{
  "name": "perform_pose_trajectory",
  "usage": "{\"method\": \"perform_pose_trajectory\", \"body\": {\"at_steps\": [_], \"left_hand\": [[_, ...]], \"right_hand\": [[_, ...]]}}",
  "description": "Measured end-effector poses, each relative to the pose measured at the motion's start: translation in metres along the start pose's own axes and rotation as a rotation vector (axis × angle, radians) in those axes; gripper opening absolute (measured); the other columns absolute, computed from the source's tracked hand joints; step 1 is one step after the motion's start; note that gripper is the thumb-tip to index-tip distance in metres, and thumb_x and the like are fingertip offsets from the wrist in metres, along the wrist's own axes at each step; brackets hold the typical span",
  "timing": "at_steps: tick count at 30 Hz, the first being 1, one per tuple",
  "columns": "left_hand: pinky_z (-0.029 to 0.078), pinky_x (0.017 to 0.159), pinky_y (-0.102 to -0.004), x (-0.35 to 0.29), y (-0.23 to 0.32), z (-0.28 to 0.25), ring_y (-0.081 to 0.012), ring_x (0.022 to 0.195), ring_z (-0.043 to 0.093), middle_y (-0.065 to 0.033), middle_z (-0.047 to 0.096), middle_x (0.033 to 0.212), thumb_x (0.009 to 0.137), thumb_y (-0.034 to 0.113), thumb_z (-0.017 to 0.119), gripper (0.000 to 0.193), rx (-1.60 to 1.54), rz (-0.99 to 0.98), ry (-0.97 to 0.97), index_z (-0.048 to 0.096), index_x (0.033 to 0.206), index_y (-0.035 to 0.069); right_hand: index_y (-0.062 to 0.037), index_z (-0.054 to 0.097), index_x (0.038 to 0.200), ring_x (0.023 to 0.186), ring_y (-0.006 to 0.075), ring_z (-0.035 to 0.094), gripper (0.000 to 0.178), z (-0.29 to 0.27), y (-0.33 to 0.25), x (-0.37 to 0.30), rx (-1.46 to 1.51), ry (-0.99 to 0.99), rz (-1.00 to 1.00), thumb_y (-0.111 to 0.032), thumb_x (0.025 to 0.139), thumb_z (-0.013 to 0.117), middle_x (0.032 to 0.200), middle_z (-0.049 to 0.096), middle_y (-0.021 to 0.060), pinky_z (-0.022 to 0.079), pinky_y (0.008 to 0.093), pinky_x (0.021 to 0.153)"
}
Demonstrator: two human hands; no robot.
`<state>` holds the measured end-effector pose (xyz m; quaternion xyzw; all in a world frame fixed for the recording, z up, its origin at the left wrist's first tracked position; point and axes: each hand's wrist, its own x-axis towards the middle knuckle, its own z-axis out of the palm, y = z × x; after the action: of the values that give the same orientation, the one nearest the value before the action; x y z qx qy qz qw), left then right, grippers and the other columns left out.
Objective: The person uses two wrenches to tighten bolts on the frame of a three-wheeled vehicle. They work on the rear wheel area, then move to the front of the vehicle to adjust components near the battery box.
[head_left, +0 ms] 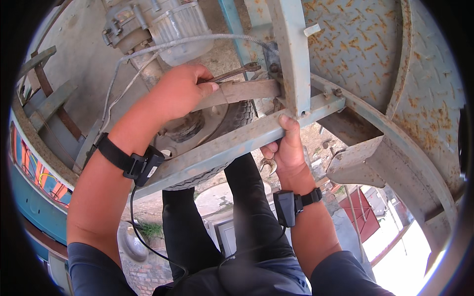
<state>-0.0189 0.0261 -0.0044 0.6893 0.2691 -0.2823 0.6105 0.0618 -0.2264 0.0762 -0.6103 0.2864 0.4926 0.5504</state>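
My left hand is closed on a wrench, whose far end points right toward a bolt by the upright blue-grey post. Just beneath that wrench runs a flat leaf spring. Under the long blue-grey beam, my right hand grips a second wrench, with its thumb raised against the beam's side. Only this wrench's open jaw shows below my fingers; the rest is hidden by the hand and beam.
A wheel with a treaded tyre sits behind the beam. Beyond it stands a ribbed engine or gearbox housing, with a grey cable arching over. Rusty tread plate and a curved frame rail lie to the right.
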Motion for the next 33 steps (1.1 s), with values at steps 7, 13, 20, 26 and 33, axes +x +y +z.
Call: {"method": "perform_pose_trajectory", "body": {"at_steps": [7,13,20,26,33], "left_hand": [[0.052,0.088,-0.047,-0.029,0.033,0.014,-0.0428,0.097,0.068,-0.027,0.07,0.105,0.095,0.018,0.061,0.033,-0.007,0.043,-0.035,0.069,0.118,-0.004],[0.053,0.087,-0.0484,-0.025,0.045,0.025,-0.0436,0.097,0.068,-0.0267,0.07,0.102,0.095,0.02,0.057,0.034,-0.007,0.032,-0.047,0.069,0.116,-0.004],[0.053,0.086,-0.0476,-0.024,0.059,0.03,-0.043,0.094,0.068,-0.0281,0.07,0.099,0.094,0.02,0.058,0.031,-0.011,-0.002,-0.083,0.068,0.108,-0.006],[0.052,0.079,-0.0408,-0.028,0.067,0.03,-0.0303,0.083,0.067,-0.0227,0.069,0.093,0.095,0.017,0.061,0.032,-0.057,-0.03,-0.119,0.068,0.117,-0.005],[0.051,0.092,-0.0475,-0.011,0.039,0.016,-0.0439,0.105,0.066,-0.0278,0.069,0.11,0.096,0.014,0.059,0.033,-0.066,0.007,-0.122,0.069,0.121,-0.003]], "right_hand": [[-0.007,0.057,0.091,0.052,0.0083,0.044,0.039,-0.001,0.001,0.002,0.011,-0.024,0.013,-0.045,0.096,0.061,0.068,0.052,0.0006,0.04,0.027,0.044],[-0.0076,0.057,0.092,0.052,0.0083,0.044,0.037,0.002,0.0,0.001,0.012,-0.015,0.015,-0.045,0.096,0.06,0.068,0.052,0.0,0.04,0.0267,0.044],[-0.0071,0.057,0.097,0.052,0.0081,0.044,0.035,0.001,0.002,0.002,0.032,0.0,0.015,-0.042,0.096,0.059,0.071,0.053,0.0,0.04,0.027,0.044],[-0.0072,0.057,0.098,0.052,0.0084,0.044,0.036,-0.001,0.002,0.003,0.055,-0.03,0.021,-0.043,0.095,0.06,0.072,0.054,0.0003,0.04,0.0273,0.044],[-0.0063,0.057,0.094,0.052,0.0094,0.044,0.039,0.001,0.001,0.001,0.008,0.0,0.019,-0.045,0.095,0.061,0.069,0.052,0.0008,0.041,0.0271,0.045]]}}
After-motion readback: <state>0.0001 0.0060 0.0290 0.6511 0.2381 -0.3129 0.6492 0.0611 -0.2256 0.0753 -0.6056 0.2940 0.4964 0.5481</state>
